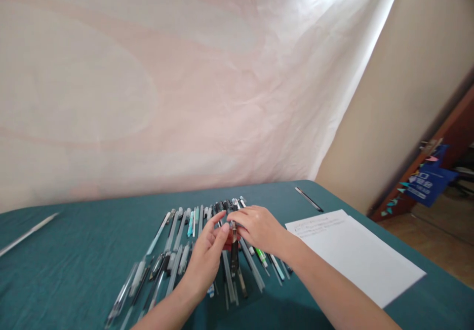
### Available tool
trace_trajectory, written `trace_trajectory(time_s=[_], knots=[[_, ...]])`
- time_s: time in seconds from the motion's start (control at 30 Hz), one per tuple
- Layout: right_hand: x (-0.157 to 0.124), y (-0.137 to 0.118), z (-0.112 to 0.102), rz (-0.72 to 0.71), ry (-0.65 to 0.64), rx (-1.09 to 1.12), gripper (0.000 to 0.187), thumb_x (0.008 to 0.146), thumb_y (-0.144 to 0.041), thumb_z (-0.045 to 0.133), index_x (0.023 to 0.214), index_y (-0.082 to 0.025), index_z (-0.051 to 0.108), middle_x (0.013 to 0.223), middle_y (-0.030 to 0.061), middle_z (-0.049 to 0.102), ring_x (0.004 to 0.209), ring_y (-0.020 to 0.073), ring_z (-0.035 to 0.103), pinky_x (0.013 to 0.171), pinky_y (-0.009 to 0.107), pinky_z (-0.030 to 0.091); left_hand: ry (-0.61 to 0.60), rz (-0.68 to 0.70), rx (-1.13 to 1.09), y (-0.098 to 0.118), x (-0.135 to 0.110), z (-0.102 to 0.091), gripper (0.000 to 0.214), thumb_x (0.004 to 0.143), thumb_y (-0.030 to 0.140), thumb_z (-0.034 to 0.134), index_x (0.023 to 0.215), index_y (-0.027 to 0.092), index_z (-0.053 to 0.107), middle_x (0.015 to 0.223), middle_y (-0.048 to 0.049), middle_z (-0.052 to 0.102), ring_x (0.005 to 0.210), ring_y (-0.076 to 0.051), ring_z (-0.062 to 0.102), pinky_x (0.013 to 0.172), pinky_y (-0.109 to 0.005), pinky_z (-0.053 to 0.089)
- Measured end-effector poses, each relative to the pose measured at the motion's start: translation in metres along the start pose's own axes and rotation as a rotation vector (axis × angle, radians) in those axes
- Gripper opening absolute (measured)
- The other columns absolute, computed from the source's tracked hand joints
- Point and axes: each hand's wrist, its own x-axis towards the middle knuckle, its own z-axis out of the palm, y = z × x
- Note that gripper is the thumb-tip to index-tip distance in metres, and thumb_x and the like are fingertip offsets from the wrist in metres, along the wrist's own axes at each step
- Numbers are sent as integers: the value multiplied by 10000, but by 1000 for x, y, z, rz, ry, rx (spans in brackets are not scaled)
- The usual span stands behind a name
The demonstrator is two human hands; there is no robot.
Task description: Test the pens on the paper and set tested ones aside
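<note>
A dark pen (234, 258) with a clear upper end is held upright over the pens on the table, its lower end pointing toward me. My left hand (208, 251) is closed around it from the left, thumb near the upper end and some fingertips behind the barrel. From the right, my right hand (259, 226) grips the same upper end, its fingers curled over it. Just what the right fingertips pinch is partly hidden. Beneath and around both hands lie many pens in rough rows, among them a light blue pen (157, 234) and a green one (261, 257).
White paper sheets (355, 256) with handwriting lie right of my right arm. A lone pen (309, 199) rests behind them, and a pale stick-like thing (29, 234) lies far left. The table's green cloth (74, 271) meets a hanging pale curtain (166, 98) at the back.
</note>
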Motion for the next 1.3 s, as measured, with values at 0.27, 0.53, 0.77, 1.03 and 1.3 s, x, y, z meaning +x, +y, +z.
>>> trace_trajectory(time_s=[0.27,0.53,0.77,1.03,1.3], knots=[[-57,103,19,269,99,258,260,863,-240,432,1085,-217,566,996,63,632,899,199,582,790,309,437,-217,301,733,-14,-10,-4,250,903,317,400,1047,232,586,992,-41,643,936,-209,571,857,-338,412],[-137,160,21,363,25,394,269,852,-266,417,1101,-185,480,890,56,594,775,172,579,707,287,464,-409,475,1078,-12,-16,1,267,923,220,347,1015,223,598,956,-38,623,888,-194,542,873,-369,385],[-138,165,21,424,23,521,248,820,-288,476,1047,-192,503,825,13,559,712,149,547,664,272,453,-420,488,1082,-12,-17,0,279,924,218,341,980,210,614,915,-50,604,865,-186,542,847,-342,407],[-132,171,26,535,153,570,356,782,-349,513,1102,-196,541,964,69,608,793,176,581,613,259,461,-431,488,1058,-12,-17,-1,275,921,224,349,976,206,617,909,-56,599,860,-188,537,838,-342,406],[-175,184,2,852,469,512,377,771,-468,513,935,-154,641,616,18,590,556,152,525,534,261,398,-423,498,1067,-23,-14,-1,247,918,234,367,988,232,604,960,-45,594,892,-194,534,842,-344,410]])
